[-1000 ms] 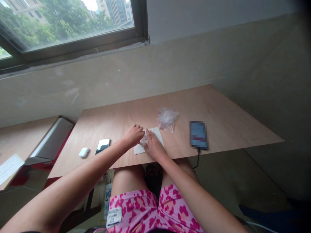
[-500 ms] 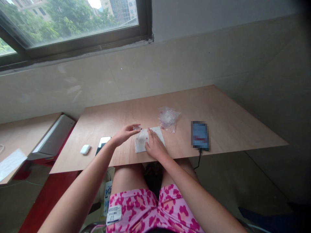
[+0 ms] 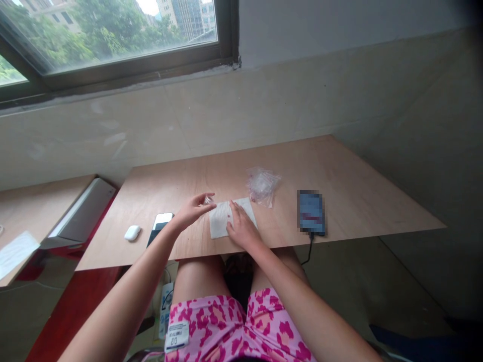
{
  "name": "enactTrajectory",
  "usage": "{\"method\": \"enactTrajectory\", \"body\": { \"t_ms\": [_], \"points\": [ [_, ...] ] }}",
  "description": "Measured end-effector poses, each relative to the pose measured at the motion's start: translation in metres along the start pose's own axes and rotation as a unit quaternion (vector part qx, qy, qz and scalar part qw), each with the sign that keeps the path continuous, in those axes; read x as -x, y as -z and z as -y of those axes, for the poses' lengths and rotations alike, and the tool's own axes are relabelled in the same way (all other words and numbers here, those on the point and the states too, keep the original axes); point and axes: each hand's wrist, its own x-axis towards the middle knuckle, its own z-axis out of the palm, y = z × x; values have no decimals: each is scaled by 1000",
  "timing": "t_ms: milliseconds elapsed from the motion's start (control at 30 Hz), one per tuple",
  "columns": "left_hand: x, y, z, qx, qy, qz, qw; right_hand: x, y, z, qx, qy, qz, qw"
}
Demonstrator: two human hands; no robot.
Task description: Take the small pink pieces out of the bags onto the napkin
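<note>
Smooth pale-brown wood-grain bench (image 3: 358, 186) | flat rectangular white sheet (image 3: 219, 228) near front edge | right hand (image 3: 244, 229) laid on it, fingers straight and released | left hand (image 3: 194, 209) by sheet's far-left corner, fingers pinching small crinkled clear-plastic piece (image 3: 208, 200) | loose heap of transparent plastic bags (image 3: 262, 186) farther back | beige wall (image 3: 283, 110) beyond

My white sheet (image 3: 219, 224), bearing a reddish speck (image 3: 228, 216), lies flat under my right hand (image 3: 242, 227); my left hand (image 3: 195, 208) holds clear plastic (image 3: 208, 200).
</note>
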Motion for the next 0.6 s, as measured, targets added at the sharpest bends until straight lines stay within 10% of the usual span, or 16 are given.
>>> {"method": "enactTrajectory", "body": {
  "t_ms": [67, 267, 600],
  "points": [
    [-4, -6, -11, -192, -39, 19, 980, 0, 0, 0, -4, -3, 1, 1000],
    [-23, -44, -47, -568, -168, 109, 798, -1, -2, -1, 2, -4, 17, 1000],
    [-44, -59, -54, -600, -158, 177, 764, 0, -2, -2, 3, 12, 11, 1000]
  ]
}}
